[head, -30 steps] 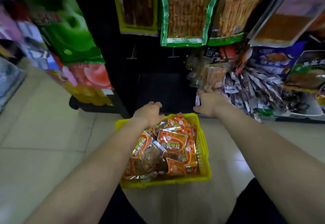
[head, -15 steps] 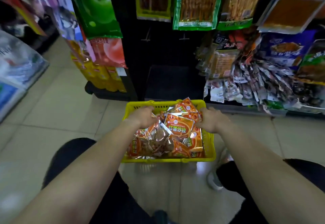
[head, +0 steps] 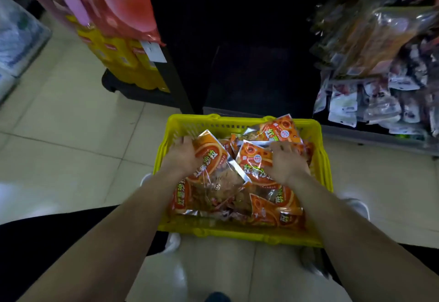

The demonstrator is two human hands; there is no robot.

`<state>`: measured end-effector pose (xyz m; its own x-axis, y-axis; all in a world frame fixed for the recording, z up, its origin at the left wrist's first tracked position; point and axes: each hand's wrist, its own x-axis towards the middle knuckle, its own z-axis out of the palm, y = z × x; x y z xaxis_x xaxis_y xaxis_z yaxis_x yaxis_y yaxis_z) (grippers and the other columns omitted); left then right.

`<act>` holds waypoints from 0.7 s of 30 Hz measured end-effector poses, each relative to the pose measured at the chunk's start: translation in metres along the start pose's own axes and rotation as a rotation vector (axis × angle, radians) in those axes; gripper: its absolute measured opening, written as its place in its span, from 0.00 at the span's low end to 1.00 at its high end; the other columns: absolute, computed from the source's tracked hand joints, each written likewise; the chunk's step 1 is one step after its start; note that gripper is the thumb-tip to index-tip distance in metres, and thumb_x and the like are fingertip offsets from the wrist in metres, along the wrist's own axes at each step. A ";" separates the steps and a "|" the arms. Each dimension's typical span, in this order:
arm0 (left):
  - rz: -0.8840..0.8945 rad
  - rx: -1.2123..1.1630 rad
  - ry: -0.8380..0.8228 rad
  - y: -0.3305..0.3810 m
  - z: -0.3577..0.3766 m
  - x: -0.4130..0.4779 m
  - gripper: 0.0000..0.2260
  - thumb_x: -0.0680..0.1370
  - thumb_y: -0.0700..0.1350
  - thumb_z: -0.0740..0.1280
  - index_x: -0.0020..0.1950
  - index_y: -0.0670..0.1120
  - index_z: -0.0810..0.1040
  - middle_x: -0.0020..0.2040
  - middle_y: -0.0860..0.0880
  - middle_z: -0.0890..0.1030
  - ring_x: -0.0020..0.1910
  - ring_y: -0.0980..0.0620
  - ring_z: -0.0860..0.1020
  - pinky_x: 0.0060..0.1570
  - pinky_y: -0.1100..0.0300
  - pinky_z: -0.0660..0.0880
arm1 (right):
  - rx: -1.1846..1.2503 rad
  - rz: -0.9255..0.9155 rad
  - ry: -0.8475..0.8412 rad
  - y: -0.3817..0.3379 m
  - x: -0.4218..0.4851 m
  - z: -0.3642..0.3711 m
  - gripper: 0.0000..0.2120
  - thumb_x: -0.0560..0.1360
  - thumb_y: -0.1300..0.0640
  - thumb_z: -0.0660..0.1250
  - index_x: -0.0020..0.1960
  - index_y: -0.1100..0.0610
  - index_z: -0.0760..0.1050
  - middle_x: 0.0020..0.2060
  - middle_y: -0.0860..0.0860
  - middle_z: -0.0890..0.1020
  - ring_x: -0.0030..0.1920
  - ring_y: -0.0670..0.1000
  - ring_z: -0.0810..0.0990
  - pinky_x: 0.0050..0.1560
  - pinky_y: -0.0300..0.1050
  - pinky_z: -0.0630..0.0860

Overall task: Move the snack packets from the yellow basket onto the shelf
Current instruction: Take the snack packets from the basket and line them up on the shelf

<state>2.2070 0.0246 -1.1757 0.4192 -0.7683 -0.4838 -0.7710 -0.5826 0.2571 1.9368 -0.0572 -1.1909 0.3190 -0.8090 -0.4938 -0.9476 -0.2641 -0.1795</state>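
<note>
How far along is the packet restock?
Done: nothing visible; no such packet shows in the dark shelf bay. In hand: the left hand grips an orange foil snack packet, and the right hand lies spread on another, both inside the yellow plastic basket. Left: the whole heap.

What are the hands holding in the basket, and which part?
The left hand grips an orange snack packet by its left edge. The right hand lies on another packet's right side; whether that is a grip cannot be told.

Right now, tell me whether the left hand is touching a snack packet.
Touching. The head view shows the left hand gripping the edge of an orange snack packet in the yellow basket.
</note>
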 end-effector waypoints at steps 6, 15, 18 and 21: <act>0.011 -0.052 0.030 -0.010 0.002 0.005 0.16 0.77 0.48 0.69 0.64 0.49 0.77 0.57 0.43 0.82 0.54 0.42 0.80 0.51 0.51 0.77 | -0.008 -0.103 0.070 0.004 0.006 -0.009 0.22 0.75 0.44 0.69 0.67 0.49 0.74 0.65 0.52 0.75 0.65 0.56 0.71 0.64 0.55 0.72; 0.343 0.042 0.056 0.030 -0.062 -0.052 0.06 0.79 0.47 0.68 0.55 0.52 0.82 0.55 0.48 0.83 0.55 0.46 0.80 0.49 0.57 0.73 | 0.076 -0.228 0.032 -0.010 -0.048 -0.103 0.11 0.78 0.48 0.68 0.58 0.48 0.79 0.54 0.51 0.82 0.57 0.56 0.79 0.54 0.51 0.76; 0.432 0.066 0.104 0.041 -0.095 -0.075 0.05 0.78 0.48 0.70 0.53 0.52 0.83 0.52 0.49 0.84 0.54 0.47 0.80 0.48 0.57 0.73 | 0.040 -0.296 0.103 -0.014 -0.078 -0.145 0.12 0.79 0.49 0.67 0.62 0.47 0.79 0.58 0.50 0.81 0.61 0.56 0.77 0.57 0.51 0.75; 0.488 0.063 0.182 0.047 -0.131 -0.095 0.04 0.77 0.50 0.71 0.52 0.53 0.83 0.49 0.51 0.84 0.50 0.49 0.81 0.49 0.55 0.76 | 0.001 -0.338 0.176 -0.015 -0.105 -0.182 0.05 0.79 0.50 0.65 0.53 0.45 0.79 0.49 0.49 0.83 0.55 0.55 0.79 0.51 0.52 0.77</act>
<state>2.1934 0.0357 -1.0079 0.0762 -0.9832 -0.1661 -0.9223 -0.1328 0.3629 1.9147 -0.0635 -0.9816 0.6061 -0.7542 -0.2526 -0.7893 -0.5310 -0.3085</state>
